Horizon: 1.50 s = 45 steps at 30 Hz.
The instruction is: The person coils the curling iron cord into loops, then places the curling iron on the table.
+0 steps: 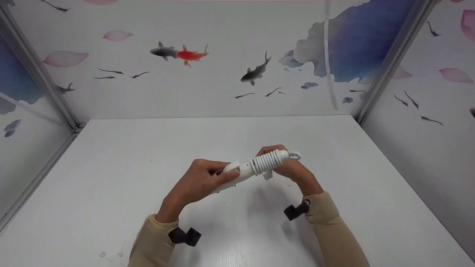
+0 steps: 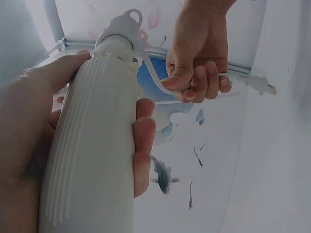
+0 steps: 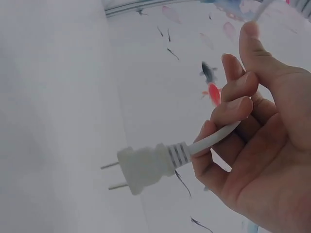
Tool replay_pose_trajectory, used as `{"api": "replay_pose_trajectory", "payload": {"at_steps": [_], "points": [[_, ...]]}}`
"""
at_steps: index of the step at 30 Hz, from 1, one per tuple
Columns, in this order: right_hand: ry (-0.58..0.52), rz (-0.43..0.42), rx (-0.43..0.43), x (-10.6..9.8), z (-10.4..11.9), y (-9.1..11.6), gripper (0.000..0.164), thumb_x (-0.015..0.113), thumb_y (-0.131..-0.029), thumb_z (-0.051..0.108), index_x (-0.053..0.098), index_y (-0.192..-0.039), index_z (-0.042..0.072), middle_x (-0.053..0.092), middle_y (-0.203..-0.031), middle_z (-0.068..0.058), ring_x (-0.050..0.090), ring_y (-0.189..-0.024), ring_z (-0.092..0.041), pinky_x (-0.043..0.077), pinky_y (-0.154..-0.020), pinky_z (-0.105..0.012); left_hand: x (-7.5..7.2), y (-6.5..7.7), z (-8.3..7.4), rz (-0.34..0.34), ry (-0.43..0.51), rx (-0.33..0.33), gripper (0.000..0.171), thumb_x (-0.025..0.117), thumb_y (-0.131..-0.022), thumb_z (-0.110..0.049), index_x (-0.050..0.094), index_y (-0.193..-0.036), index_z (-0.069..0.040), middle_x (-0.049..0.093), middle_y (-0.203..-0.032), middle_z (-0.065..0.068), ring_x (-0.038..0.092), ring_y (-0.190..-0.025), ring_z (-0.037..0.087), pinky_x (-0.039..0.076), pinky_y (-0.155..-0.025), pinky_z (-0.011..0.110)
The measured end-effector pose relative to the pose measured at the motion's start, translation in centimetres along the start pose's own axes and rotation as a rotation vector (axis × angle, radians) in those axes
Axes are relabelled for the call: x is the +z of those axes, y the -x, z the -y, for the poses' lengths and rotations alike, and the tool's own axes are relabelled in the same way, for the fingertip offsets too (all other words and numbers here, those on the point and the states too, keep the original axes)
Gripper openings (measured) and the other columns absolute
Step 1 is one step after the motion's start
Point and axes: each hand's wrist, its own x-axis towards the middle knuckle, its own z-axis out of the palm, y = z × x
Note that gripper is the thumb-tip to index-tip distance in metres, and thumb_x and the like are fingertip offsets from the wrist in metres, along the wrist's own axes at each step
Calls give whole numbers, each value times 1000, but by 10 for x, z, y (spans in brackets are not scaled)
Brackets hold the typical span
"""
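My left hand (image 1: 198,180) grips a white handheld appliance (image 1: 245,172) with a long body, held tilted over the table. Fine ridges run along its smooth casing (image 2: 92,145) in the left wrist view. White cord (image 1: 266,162) is wound in several tight turns around its far end, with a small loop at the tip. My right hand (image 1: 295,171) is behind that end, partly hidden in the head view. Its curled fingers hold the cord's free end, and the two-pin plug (image 3: 148,167) sticks out past the little finger, pins bare.
Beneath both hands lies a white table (image 1: 111,178). White panels printed with fish and petals (image 1: 222,85) stand at the back and both sides, joined by metal posts (image 1: 397,59). Dark wrist cameras (image 1: 297,210) are strapped at both sleeves.
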Motion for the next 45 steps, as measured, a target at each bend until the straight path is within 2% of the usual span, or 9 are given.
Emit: {"api": "replay_pose_trajectory", "payload": {"at_steps": [3,7,12,17,21,28,37,41,45], "points": [[-89,-28,-22,-3,1,-1,8,66,-91,4,72,-94,0,66,-81,9,53,-72,-10,46,-61,-24,-2,-1,2,32,0,-2,31,69,-93,-45,78,-111,-22,75,-97,1,64,-82,15,54,-73,33],[-197,-24,-85,-8,2,3,18,74,-88,10,73,-98,-5,71,-84,8,59,-73,-8,50,-62,-23,-3,-2,5,59,7,-18,31,69,-93,-44,78,-112,-20,75,-98,2,64,-81,15,54,-72,33],[-302,-42,-54,-16,5,10,26,81,-83,13,74,-98,-6,75,-83,6,67,-73,-7,54,-64,-23,0,-4,6,112,2,-31,28,69,-93,-45,79,-107,-23,74,-92,0,63,-77,13,53,-69,32],[-153,-33,-26,-24,8,17,16,82,-82,17,79,-92,5,73,-84,1,62,-70,-10,53,-63,-25,5,-5,7,166,-48,-48,24,70,-91,-46,80,-97,-24,72,-84,-3,60,-72,11,52,-67,30],[-2,7,-56,-22,18,20,11,81,-84,19,81,-91,12,75,-89,-4,60,-75,-17,53,-68,-29,8,-4,9,182,-122,-70,29,71,-90,-49,80,-102,-24,73,-87,-6,61,-74,10,52,-69,30],[115,26,-98,-12,41,24,12,77,-88,22,81,-94,12,76,-94,-6,64,-81,-17,55,-74,-31,11,-4,11,106,-255,-91,34,71,-89,-50,80,-106,-23,74,-87,-6,56,-69,8,46,-63,27],[207,19,-191,-1,54,31,19,66,-98,23,78,-106,11,75,-94,-3,61,-78,-14,53,-72,-27,15,-7,13,-36,-302,-183,42,71,-89,-50,78,-112,-15,77,-96,3,59,-72,12,46,-63,27],[235,10,-176,4,58,32,19,63,-99,23,78,-107,12,72,-86,0,60,-76,-16,50,-69,-27,15,-9,13,-87,-324,-227,44,71,-89,-50,77,-114,-14,76,-95,4,59,-72,13,45,-62,26],[232,26,-156,7,58,31,19,63,-99,21,78,-109,12,73,-83,1,63,-76,-15,53,-70,-27,13,-8,14,-131,-315,-272,45,70,-90,-51,77,-114,-14,76,-98,5,61,-74,14,46,-62,26]]}}
